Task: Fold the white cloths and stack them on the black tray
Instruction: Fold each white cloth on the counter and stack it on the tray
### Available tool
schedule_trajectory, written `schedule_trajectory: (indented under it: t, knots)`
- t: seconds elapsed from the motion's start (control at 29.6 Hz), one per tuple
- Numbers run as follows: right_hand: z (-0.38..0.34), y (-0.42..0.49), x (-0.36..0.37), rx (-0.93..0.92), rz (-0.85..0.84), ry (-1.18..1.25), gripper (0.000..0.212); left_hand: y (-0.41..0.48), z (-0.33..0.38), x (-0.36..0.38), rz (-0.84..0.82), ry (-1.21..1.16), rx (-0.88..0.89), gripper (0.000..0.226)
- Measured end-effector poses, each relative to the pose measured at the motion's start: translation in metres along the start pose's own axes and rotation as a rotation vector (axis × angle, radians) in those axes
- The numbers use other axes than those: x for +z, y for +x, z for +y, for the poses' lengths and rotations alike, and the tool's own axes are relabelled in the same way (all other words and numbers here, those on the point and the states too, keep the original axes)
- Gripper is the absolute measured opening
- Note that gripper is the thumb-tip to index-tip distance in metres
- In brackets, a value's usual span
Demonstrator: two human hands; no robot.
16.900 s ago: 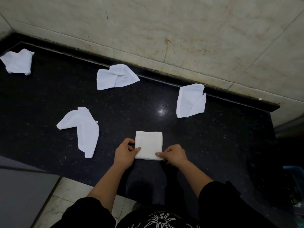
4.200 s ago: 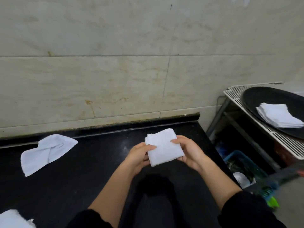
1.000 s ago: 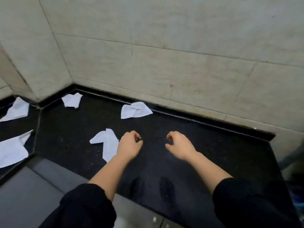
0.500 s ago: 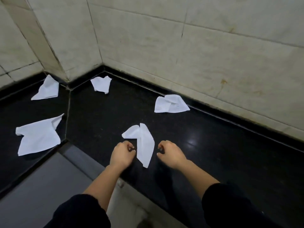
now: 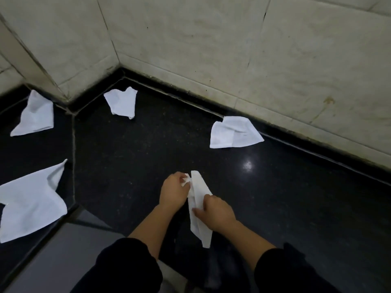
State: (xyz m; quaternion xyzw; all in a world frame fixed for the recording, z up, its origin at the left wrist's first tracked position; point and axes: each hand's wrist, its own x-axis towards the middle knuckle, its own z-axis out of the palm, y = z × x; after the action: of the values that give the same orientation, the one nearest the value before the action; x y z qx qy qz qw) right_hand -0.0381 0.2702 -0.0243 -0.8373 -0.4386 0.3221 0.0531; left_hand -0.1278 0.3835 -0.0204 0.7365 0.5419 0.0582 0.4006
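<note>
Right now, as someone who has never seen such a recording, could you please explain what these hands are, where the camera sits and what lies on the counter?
There is no machine: a person works with bare hands, and one camera worn on the head looks down at them. The left hand and right hand both pinch one rumpled white cloth over the black counter. Four loose cloths lie unfolded on it, near the tiled wall and at the left. The black tray is out of view.
</note>
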Motion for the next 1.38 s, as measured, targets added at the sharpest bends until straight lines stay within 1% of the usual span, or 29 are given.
schedule_trajectory:
  t: [0.07,0.14,0.27,0.41,0.47,0.57,0.64,0.71,0.74,0.84,0.91,0.98,1.08,1.18,1.25,1.32,1.38]
  knots:
    - [-0.002,0.003,0.003,0.023,-0.005,-0.010,0.035,0.010,0.007,0.002,-0.028,0.001,-0.044,0.038]
    - [-0.005,0.010,0.005,0.045,-0.008,0.000,0.037,0.023,0.011,0.005,-0.079,0.032,-0.072,0.037]
    - [-0.008,0.015,0.002,0.075,-0.054,0.010,0.024,0.037,0.018,0.006,-0.141,0.054,-0.028,0.027]
    - [-0.012,0.010,-0.002,0.139,-0.035,0.008,0.019,0.046,0.024,0.000,-0.182,0.050,0.023,0.019]
    - [-0.015,0.007,-0.003,0.168,-0.019,-0.012,0.019,0.048,0.027,-0.004,-0.203,-0.002,0.013,0.024]
    - [-0.016,0.006,-0.010,0.213,-0.015,-0.007,0.026,0.051,0.031,-0.017,-0.205,-0.113,0.006,0.034]
    - [-0.010,0.006,-0.023,0.231,-0.031,0.038,0.024,0.053,0.035,-0.030,-0.171,-0.189,0.006,0.033]
    - [-0.001,0.007,-0.041,0.233,-0.045,0.130,0.018,0.055,0.042,-0.044,-0.131,-0.261,0.000,0.029]
    - [0.003,0.008,-0.051,0.225,-0.046,0.183,0.018,0.054,0.046,-0.051,-0.115,-0.288,-0.004,0.027]
    - [0.007,0.007,-0.086,0.168,0.033,0.316,0.013,0.054,0.062,-0.073,-0.071,-0.377,-0.001,0.026]
    - [0.005,0.007,-0.110,0.124,0.112,0.380,0.014,0.056,0.071,-0.086,-0.063,-0.452,-0.010,0.025]
    - [0.002,0.008,-0.133,0.090,0.181,0.430,0.015,0.059,0.081,-0.099,-0.067,-0.551,-0.030,0.017]
    - [0.000,0.010,-0.161,0.058,0.273,0.509,0.018,0.065,0.093,-0.113,-0.055,-0.657,-0.054,0.020]
    - [-0.001,0.013,-0.186,0.028,0.363,0.571,0.023,0.071,0.102,-0.126,-0.046,-0.722,0.008,0.027]
    - [0.002,0.014,-0.198,0.017,0.421,0.624,0.022,0.073,0.106,-0.134,-0.038,-0.739,0.048,0.030]
    - [0.005,0.013,-0.207,0.016,0.465,0.662,0.011,0.072,0.109,-0.140,-0.027,-0.763,0.094,0.024]
    - [0.008,0.009,-0.210,-0.005,0.478,0.713,0.010,0.070,0.107,-0.143,-0.034,-0.775,0.142,0.021]
